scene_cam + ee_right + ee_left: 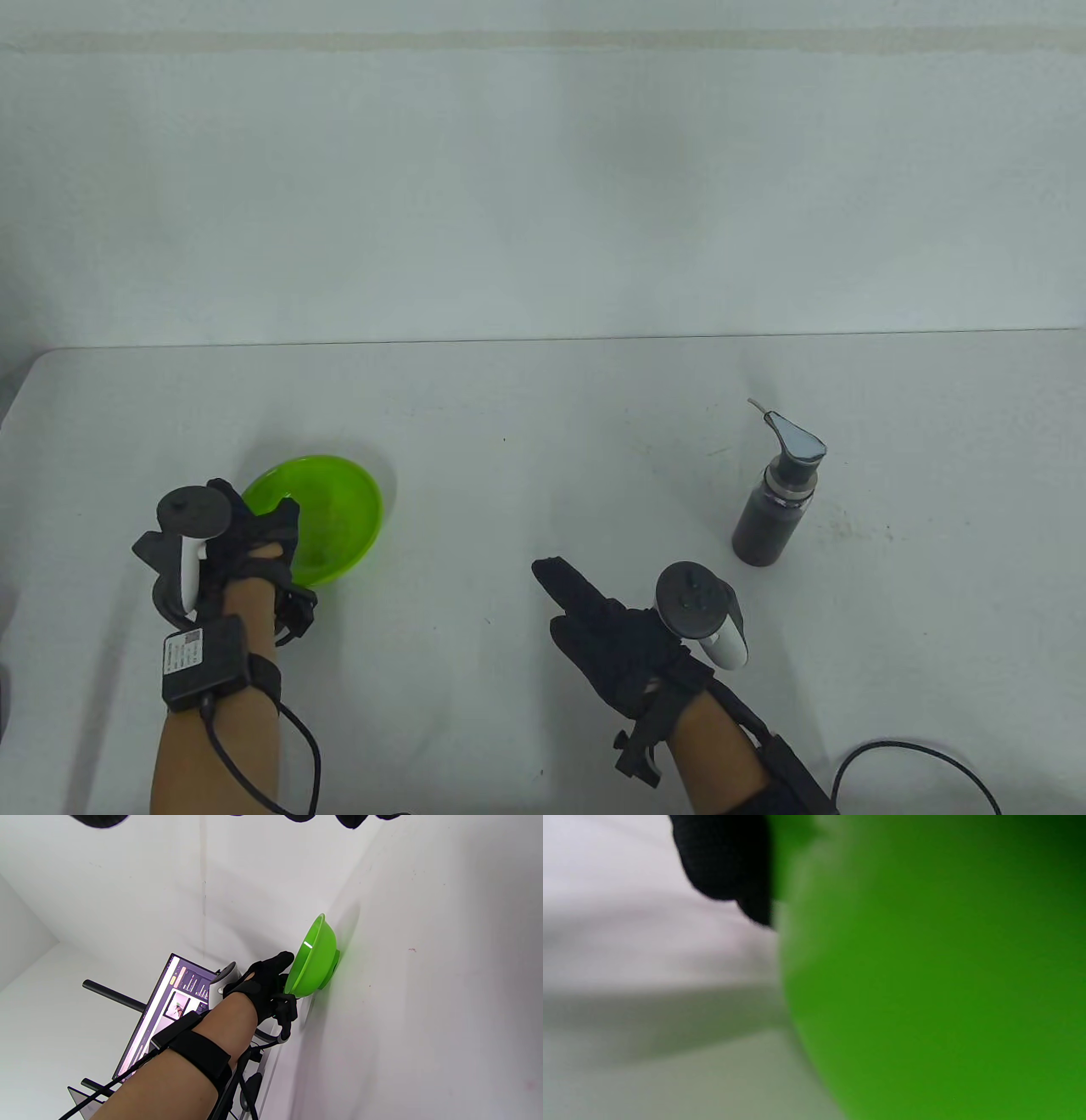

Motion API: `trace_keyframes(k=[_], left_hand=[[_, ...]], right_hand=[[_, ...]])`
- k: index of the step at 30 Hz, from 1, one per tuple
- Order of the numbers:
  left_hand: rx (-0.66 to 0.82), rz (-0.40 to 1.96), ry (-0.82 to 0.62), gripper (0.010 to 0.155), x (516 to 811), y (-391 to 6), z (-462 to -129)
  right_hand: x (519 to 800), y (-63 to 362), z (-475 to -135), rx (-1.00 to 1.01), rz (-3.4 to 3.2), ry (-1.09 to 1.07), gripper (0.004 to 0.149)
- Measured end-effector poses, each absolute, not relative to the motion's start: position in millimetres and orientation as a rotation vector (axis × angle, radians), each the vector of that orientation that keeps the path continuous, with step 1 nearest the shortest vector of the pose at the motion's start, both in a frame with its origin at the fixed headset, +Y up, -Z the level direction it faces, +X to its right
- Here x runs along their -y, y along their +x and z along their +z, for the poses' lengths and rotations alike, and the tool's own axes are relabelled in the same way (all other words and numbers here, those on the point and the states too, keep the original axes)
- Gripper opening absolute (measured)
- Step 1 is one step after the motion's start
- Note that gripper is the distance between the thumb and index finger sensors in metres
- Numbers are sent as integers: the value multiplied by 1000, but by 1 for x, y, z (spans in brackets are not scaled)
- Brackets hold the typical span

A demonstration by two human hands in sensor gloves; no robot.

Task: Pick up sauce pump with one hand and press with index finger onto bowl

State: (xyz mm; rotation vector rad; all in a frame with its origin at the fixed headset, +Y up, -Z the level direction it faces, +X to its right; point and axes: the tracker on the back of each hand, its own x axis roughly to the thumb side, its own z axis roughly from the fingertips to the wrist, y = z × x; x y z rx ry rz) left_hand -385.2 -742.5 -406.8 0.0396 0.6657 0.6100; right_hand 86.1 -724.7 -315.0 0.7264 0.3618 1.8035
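Observation:
The sauce pump point(774, 511), a dark bottle with a grey pump head and a thin nozzle pointing far-left, stands upright on the white table at the right. The green bowl point(327, 514) sits at the left. My left hand point(270, 533) grips the bowl's near rim; the right wrist view shows this hand point(267, 982) on the bowl point(316, 952). In the left wrist view the bowl point(925, 984) fills the right side, with a gloved finger point(725, 866) beside it. My right hand point(573, 598) hovers open and empty, fingers stretched out, well short of the pump and to its near left.
The table's far edge point(543, 341) meets a white wall. A black cable point(920, 751) loops at the near right corner. A lit monitor point(169, 1005) stands off the table's left side.

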Motion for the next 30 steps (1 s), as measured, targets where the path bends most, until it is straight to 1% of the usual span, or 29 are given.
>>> trace_keyframes(k=[1, 4, 8, 11, 15, 17, 20, 23, 26, 30], left_hand=[[-699, 610, 68, 88, 743, -387, -406], [-750, 610, -13, 82, 747, -392, -405], [-758, 624, -30, 71, 754, -395, -404], [-760, 692, 1, 63, 757, -396, -403], [-751, 809, 2, 60, 756, -396, -400], [-724, 811, 9, 60, 748, -393, -399], [-641, 783, 9, 60, 731, -381, -398], [-569, 849, -13, 59, 720, -364, -393], [-469, 915, -54, 59, 712, -337, -386], [-328, 890, -128, 59, 704, -297, -373]], right_hand=[[725, 86, -315, -361, 1804, 724, 76], [725, 86, -315, -367, 1805, 718, 76], [725, 86, -315, -369, 1804, 713, 76], [725, 86, -315, -371, 1802, 710, 76], [725, 86, -315, -375, 1802, 705, 76], [724, 86, -315, -373, 1798, 701, 76], [724, 87, -316, -366, 1792, 697, 76], [720, 93, -317, -336, 1788, 691, 76], [716, 101, -319, -292, 1766, 672, 76], [713, 110, -321, -268, 1742, 651, 76]])
